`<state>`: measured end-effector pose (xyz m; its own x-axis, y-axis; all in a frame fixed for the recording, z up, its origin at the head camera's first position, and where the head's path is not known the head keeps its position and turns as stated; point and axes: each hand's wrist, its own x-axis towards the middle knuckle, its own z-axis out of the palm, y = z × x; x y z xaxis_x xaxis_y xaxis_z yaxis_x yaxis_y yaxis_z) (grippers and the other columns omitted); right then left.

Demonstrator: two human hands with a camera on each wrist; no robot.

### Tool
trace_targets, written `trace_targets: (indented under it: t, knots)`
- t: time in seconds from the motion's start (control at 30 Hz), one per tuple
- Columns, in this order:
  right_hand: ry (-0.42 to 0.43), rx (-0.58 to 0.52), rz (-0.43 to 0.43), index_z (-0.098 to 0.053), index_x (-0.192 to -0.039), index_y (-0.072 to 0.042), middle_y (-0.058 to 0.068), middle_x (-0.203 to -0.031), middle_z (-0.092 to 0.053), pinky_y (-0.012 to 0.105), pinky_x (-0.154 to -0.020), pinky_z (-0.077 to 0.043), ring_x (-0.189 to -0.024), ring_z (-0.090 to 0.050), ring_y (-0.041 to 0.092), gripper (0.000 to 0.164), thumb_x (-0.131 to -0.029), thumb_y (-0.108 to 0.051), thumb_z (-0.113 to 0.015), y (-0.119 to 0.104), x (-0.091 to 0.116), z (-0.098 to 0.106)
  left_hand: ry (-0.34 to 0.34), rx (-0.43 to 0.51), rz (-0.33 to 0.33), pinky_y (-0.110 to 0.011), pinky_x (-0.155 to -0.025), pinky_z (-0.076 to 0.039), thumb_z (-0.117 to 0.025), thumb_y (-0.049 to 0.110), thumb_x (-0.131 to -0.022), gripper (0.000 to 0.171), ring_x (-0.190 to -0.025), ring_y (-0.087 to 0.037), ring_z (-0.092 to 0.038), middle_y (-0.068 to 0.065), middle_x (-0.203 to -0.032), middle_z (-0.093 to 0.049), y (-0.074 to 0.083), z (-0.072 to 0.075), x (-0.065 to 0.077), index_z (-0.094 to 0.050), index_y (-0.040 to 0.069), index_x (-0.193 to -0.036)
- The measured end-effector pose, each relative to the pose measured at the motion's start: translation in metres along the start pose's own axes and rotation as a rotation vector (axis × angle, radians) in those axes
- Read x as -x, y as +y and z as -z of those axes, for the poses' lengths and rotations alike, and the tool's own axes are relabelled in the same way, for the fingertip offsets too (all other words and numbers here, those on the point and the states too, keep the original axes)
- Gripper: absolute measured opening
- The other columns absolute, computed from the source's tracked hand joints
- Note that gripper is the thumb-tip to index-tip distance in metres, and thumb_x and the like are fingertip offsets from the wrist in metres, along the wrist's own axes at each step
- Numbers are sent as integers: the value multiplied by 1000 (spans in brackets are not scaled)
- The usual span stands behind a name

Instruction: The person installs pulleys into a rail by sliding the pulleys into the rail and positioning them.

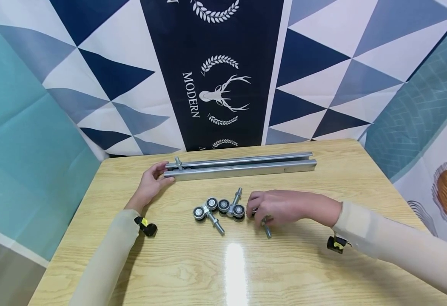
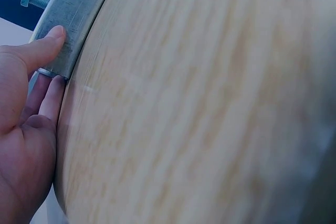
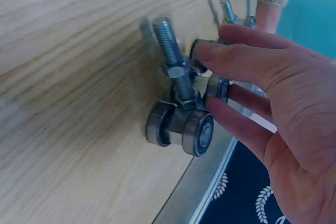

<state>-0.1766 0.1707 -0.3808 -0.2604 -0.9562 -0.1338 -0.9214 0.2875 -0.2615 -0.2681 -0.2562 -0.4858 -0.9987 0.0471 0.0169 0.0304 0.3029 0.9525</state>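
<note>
A steel channel rail (image 1: 242, 171) lies lengthwise near the table's back edge. At its left end, my left hand (image 1: 150, 185) pinches it, thumb (image 2: 50, 43) on the front face and fingers at the open end. A bolt (image 1: 178, 162) with a nut sticks up from the channel near that hand. My right hand (image 1: 278, 208) holds a roller trolley (image 3: 181, 127) by its wheels, its threaded bolt angled upward in the right wrist view. Just left of it, two more roller trolleys lie side by side, one with its bolt (image 1: 216, 223) toward me, the other with its bolt (image 1: 238, 195) away.
The wooden table (image 1: 169, 267) carries all the parts. Behind it hangs a patterned cloth (image 1: 223, 127) with triangles and a deer print, close to the back edge. Teal cloth (image 1: 28, 140) borders the left side. Each wrist carries a small black camera (image 1: 148, 228).
</note>
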Motion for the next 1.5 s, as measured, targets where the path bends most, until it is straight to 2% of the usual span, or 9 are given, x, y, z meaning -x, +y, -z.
trace_targets:
  t: [0.23,0.37,0.53,0.63,0.77,0.83,1.07,1.23,1.5]
  knots:
    - [66,136,110,-80,-89,-29,-4,-111,-67,29,-77,-60,-113,-51,17,21,-81,-9,-80,-3,4,-9,-5,1,19,-46,-119,-35,-78,9,-86,70,-136,-28,-46,-16,-149,-48,2,-1,2,-45,9,-149]
    - [70,182,122,-78,-83,-29,-7,-103,-65,25,-68,-58,-108,-50,16,15,-83,-14,-80,-3,5,-14,-8,2,25,-42,-118,-36,-77,9,-87,71,-136,-28,-45,-15,-150,-48,3,-1,4,-44,10,-150]
    - [55,258,123,-77,-81,-30,-11,-93,-63,21,-60,-53,-94,-47,13,14,-80,-18,-82,-4,7,-19,-6,-3,26,-29,-111,-41,-78,10,-87,70,-136,-27,-46,-14,-149,-48,3,-2,6,-45,10,-149]
    - [41,300,134,-76,-80,-31,-12,-87,-60,19,-56,-45,-85,-41,13,14,-82,-18,-79,-5,9,-21,-5,-6,25,-31,-112,-41,-78,10,-86,70,-135,-27,-46,-14,-148,-49,3,-2,5,-46,10,-148]
    - [52,330,143,-76,-79,-31,-11,-83,-58,20,-55,-42,-83,-39,13,14,-85,-18,-75,-5,11,-24,1,-10,15,-42,-116,-39,-79,11,-86,70,-134,-27,-47,-15,-148,-49,3,-2,5,-46,9,-148]
    - [69,345,152,-76,-79,-31,-11,-83,-59,19,-55,-42,-84,-41,14,13,-84,-18,-77,-4,11,-26,5,-12,14,-45,-117,-38,-78,11,-86,70,-134,-28,-47,-16,-148,-49,3,-2,6,-46,9,-148]
    - [117,407,190,-72,-76,-29,-9,-83,-58,18,-54,-44,-84,-44,13,19,-77,-12,-81,-2,12,-33,2,-25,15,-45,-117,-39,-78,11,-87,71,-134,-28,-47,-17,-147,-49,5,-2,7,-45,8,-149]
    - [144,367,191,-73,-77,-27,-10,-84,-59,19,-59,-47,-85,-46,12,20,-76,-8,-81,3,15,-34,10,-23,20,-45,-117,-39,-78,11,-87,70,-135,-28,-47,-16,-147,-50,6,-4,6,-45,8,-149]
    - [155,301,174,-73,-81,-25,-10,-85,-59,21,-59,-46,-87,-44,13,27,-73,1,-73,10,17,-36,17,-5,16,-47,-118,-36,-77,8,-86,69,-135,-29,-47,-17,-147,-50,6,-6,4,-46,8,-148]
